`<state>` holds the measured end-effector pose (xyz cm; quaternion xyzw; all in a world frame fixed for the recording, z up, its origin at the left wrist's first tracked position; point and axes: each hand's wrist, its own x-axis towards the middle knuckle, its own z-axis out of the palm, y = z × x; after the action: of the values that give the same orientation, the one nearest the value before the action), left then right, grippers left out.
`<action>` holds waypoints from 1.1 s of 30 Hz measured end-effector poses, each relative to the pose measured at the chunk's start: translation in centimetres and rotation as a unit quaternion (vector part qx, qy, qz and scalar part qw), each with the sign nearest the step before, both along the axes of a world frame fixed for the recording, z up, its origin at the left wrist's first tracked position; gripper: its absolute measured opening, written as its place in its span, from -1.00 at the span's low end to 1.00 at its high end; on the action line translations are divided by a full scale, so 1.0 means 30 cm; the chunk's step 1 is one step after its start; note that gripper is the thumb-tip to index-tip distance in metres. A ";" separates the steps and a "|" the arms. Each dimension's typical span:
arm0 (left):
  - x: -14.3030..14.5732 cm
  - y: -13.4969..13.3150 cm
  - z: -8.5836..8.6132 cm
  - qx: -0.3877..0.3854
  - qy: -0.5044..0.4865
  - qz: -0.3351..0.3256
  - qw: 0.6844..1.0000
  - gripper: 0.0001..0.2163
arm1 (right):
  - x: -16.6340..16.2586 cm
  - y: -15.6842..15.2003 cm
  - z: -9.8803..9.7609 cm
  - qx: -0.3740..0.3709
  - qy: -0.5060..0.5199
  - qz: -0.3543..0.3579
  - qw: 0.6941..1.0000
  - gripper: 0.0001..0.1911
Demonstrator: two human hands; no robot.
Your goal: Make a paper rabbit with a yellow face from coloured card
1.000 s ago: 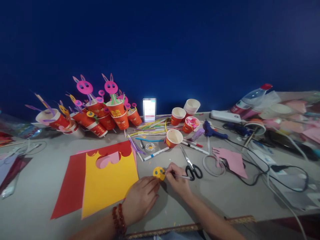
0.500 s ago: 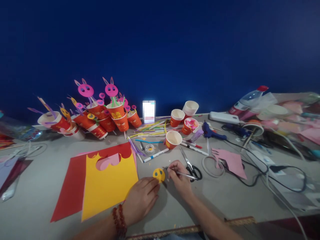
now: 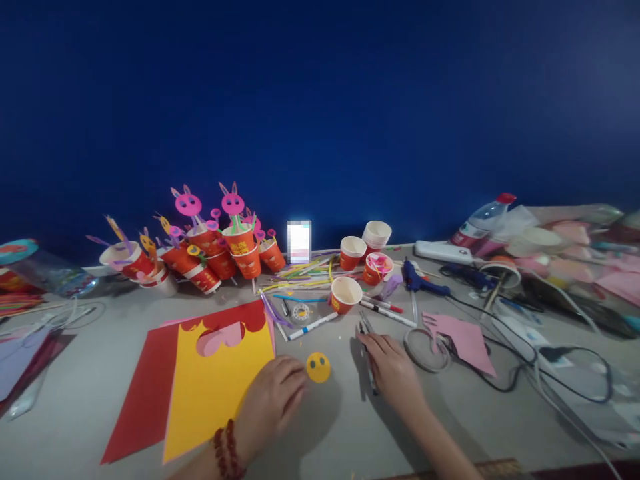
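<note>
Both hands rest on the grey tabletop (image 3: 75, 400) w/ a small yellow paper disc (image 3: 318, 367) between them. Left hand (image 3: 273, 403) lies palm down, fingers loosely curled, holding nothing; its fingertips sit just left of the disc, close but whether they touch it I can't tell. Right hand (image 3: 395, 370) lies flat over the scissors (image 3: 367, 347), covering the handle end, w/ a thin pen-like shaft showing under the fingers; whether it actually grips either one I can't tell.

Key relation: disc lies ahead-right of the left hand and to the left of the right hand, w/ a clear gap on the right side, so left hand is nearer. Disc is round, so no long axis; it lies flat, face up. Scissors' long axis runs away from the person, blades pointing toward the far edge, approx. at the nearest red paper cup (image 3: 346, 294).

Materials: disc is thin matte card, yellow w/ two dark dots like eyes. Beside the left hand, a yellow card sheet (image 3: 215, 393) w/ a scalloped cut top edge overlaps a red sheet (image 3: 145, 393), both flat and matte. Scissor blades are slim metal. Further back: a white marker (image 3: 313, 326), a blue glue gun (image 3: 417, 280), a pink paper piece (image 3: 467, 337) and a cluster of red cups w/ pink bunny toppers (image 3: 210, 247).
</note>
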<state>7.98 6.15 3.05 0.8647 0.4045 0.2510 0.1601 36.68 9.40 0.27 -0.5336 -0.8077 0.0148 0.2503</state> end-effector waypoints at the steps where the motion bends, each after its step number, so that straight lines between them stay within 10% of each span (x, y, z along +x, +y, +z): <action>1: -0.009 0.010 0.011 -0.001 0.011 0.015 1.000 -0.83 | 0.009 0.005 -0.001 0.005 -0.023 -0.004 1.000 -0.56; 17: 0.031 0.226 0.028 0.121 0.106 0.103 0.982 -0.86 | 0.015 -0.025 -0.006 0.001 0.033 0.001 0.999 -0.76; 25: -0.114 0.291 0.038 0.119 0.066 0.185 0.973 -0.83 | -0.035 -0.007 0.024 -0.023 -0.050 -0.089 0.994 -0.86; 33: -0.112 0.335 0.020 0.083 0.118 0.143 0.979 -0.82 | -0.049 -0.001 0.021 0.000 -0.035 -0.088 0.996 -0.86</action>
<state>4.64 16.21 3.64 0.8319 0.5177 0.1999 0.0016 35.23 9.37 0.90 -0.6026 -0.7660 -0.0264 0.2222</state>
